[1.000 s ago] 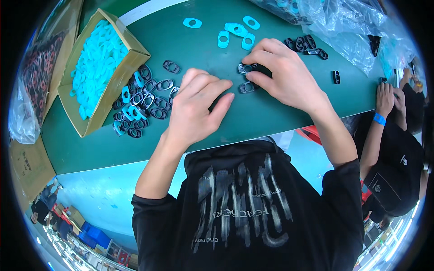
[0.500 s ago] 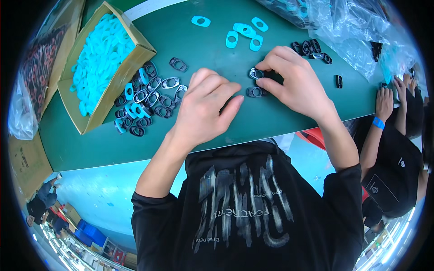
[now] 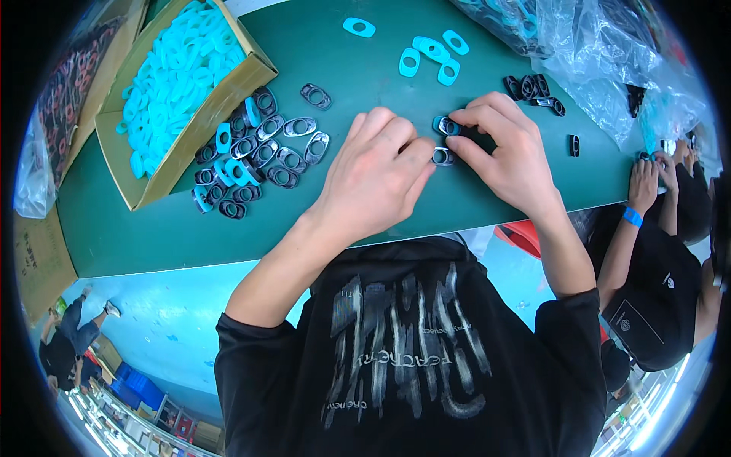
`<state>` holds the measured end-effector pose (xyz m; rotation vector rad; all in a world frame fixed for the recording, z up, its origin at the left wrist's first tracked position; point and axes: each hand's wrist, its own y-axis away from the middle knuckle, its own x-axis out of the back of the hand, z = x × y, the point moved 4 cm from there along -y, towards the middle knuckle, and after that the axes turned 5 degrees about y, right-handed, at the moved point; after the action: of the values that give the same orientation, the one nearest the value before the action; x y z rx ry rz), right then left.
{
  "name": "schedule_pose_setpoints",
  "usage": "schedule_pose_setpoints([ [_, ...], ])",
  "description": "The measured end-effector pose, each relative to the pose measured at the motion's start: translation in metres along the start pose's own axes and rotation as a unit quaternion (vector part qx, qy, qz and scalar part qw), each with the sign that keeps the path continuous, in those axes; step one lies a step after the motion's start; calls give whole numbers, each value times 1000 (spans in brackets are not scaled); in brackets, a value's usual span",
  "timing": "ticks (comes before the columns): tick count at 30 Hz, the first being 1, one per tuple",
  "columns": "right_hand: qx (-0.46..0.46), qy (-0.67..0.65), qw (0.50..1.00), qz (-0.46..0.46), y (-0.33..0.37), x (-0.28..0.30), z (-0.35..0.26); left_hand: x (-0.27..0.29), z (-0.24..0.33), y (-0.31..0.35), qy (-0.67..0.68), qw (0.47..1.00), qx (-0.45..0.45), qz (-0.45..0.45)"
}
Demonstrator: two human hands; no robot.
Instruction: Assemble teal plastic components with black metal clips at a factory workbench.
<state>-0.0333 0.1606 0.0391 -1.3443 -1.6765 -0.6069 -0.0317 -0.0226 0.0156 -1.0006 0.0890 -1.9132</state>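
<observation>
My right hand (image 3: 502, 148) is closed over the green table, thumb and forefinger pinching a small dark oval piece (image 3: 446, 126) with teal at its left end. Just below that piece lies a black oval ring part (image 3: 442, 156), close to the right thumb. My left hand (image 3: 381, 175) has its fingers curled together, and their tips meet the left end of this black part. Left of that hand is a loose pile of black oval ring parts (image 3: 292, 159), some with teal rings on them. Several flat teal rings (image 3: 432, 50) lie beyond my hands.
At the left stands a cardboard box (image 3: 179, 141) full of teal rings. A few black parts (image 3: 527, 87) sit by a clear plastic bag (image 3: 594, 65) at the far right. A single black part (image 3: 574, 145) lies nearer. Another person's hand (image 3: 644, 183) is at the right edge.
My left hand has moved right, up to the lower black part. Teal now shows on the piece in my right hand. The whole view has shifted slightly.
</observation>
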Motion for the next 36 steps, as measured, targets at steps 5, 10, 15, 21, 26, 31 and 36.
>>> schedule_pose_setpoints([
  [5, 9, 6, 1000, 10, -1, -3, -4, 3, 2, 3, 1, 1000, 7, 4],
  [10, 26, 21, 999, 8, -4, -3, -5, 5, 3, 5, 2, 1000, 16, 4],
  [15, 18, 9, 1000, -7, -1, -6, 4, 5, 0, 6, -10, 1000, 19, 7],
  [21, 32, 22, 999, 35, 4, -6, 9, 5, 8, -3, -2, 999, 38, -8],
  [26, 26, -23, 993, 109, 22, -5, 1, -2, 15, -17, -24, 998, -1, -56],
  [31, -96, -11, 974, 206, 59, 28, 35, -10, 11, -17, -87, 985, -45, -142],
  [36, -128, 2, 984, 126, 74, 32, 47, 23, 0, -5, -128, 986, -33, -100],
])
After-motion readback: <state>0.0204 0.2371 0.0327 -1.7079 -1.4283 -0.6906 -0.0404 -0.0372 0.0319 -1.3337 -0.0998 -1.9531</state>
